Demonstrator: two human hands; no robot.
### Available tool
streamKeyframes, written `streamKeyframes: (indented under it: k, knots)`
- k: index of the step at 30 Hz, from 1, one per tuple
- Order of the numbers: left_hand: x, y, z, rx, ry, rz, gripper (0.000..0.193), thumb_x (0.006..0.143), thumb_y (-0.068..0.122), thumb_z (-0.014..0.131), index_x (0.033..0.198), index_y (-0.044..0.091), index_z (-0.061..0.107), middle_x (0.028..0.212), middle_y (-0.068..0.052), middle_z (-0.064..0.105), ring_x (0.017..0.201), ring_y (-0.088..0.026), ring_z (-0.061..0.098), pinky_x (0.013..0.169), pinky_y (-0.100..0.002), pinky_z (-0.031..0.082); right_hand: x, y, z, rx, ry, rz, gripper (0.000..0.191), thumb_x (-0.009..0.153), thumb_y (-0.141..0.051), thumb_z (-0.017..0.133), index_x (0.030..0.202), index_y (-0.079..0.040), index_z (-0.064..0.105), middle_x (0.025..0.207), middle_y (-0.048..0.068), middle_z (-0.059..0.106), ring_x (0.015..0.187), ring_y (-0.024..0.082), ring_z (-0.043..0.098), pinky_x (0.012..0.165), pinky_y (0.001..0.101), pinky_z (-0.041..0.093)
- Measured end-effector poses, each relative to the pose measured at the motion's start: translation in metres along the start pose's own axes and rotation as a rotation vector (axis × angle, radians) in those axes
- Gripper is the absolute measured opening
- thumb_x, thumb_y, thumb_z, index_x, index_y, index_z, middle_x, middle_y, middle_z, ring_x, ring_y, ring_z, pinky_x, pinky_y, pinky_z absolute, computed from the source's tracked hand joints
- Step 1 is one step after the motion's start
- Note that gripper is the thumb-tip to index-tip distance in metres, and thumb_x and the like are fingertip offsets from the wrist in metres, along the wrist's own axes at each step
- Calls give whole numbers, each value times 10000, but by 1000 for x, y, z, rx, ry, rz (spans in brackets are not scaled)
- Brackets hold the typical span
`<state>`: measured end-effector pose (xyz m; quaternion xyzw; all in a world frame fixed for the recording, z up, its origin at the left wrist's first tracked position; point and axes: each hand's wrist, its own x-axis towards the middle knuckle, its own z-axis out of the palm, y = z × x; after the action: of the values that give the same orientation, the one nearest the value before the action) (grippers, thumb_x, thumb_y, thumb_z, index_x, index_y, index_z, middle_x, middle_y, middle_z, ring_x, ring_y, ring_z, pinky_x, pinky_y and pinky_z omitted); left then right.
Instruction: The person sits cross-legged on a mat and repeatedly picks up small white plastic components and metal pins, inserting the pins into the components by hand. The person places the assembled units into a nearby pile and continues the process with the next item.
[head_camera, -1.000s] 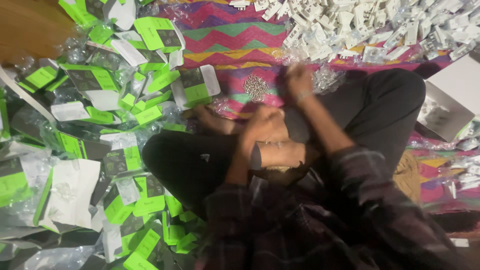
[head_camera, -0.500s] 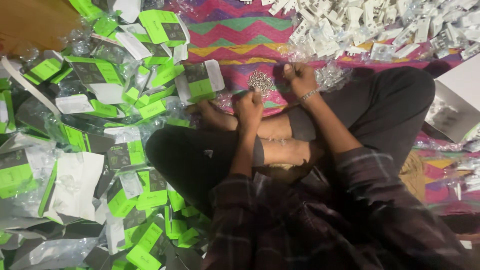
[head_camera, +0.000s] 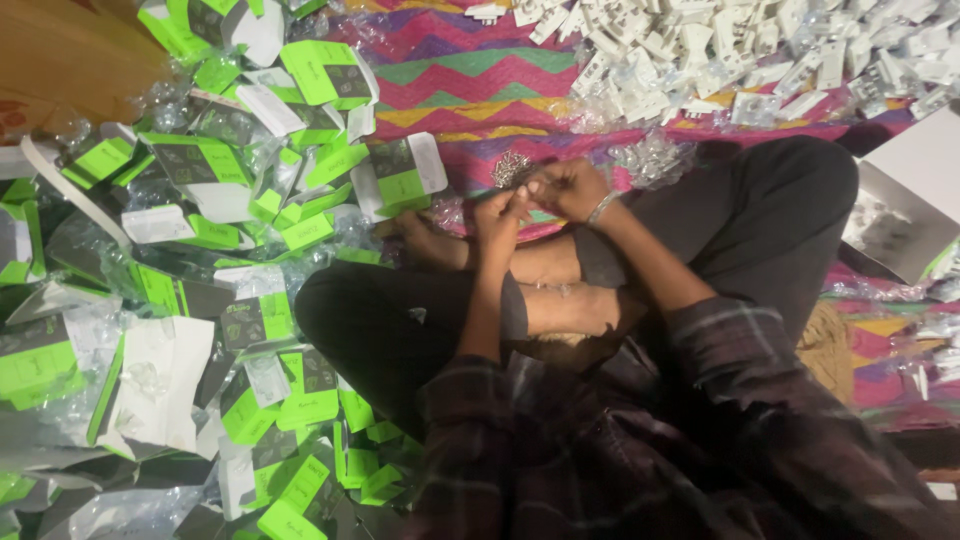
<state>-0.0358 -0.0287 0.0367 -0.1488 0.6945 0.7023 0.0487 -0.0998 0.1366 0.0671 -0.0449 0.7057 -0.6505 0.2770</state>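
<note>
Head view: left hand (head_camera: 497, 212) and right hand (head_camera: 566, 188) both pinch a clear plastic pouch (head_camera: 512, 170); white plugs (head_camera: 720, 50) heaped at rug's far edge, green boxes (head_camera: 200, 230) mostly unfilled.

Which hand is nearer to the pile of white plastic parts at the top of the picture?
The right hand. It is just below the near edge of the pile of white plastic parts. The left hand is lower and further toward the green and white boxes.
</note>
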Motion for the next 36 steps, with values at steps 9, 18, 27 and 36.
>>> streamKeyframes:
  k: [9,18,27,36]
  knots:
    - [-15,-3,-10,-910,-159,-173,170,967,120,704,1101,22,669,955,-27,648,724,-140,569,668,-312,468,-24,-32,49,293,-95,-427,59,967,-107,702,926,-72,727,1309,59,545,1195,196,561,955,359,488]
    - [-117,113,-204,869,1107,645,413,1096,110,667,1403,-99,486,1366,-294,579,1244,-402,606,1073,-451,514,-23,-113,-82,-1202,-47,69,391,964,-481,691,1239,-213,767,1096,176,777,976,335,737,845,440,567]
    - [-135,162,-167,1357,1096,472,398,1064,292,672,1343,8,653,1463,-280,510,1350,-488,460,1104,-619,365,8,-34,-97,-1316,53,241,407,770,-253,732,1177,-273,721,1089,137,734,1010,334,716,814,467,571]
    - [-46,97,-70,874,293,416,215,951,238,743,1022,36,774,968,-138,745,897,-337,640,839,-450,488,-11,-31,-95,-1285,372,-63,197,802,-241,745,963,-128,749,954,132,732,867,344,727,717,493,564]
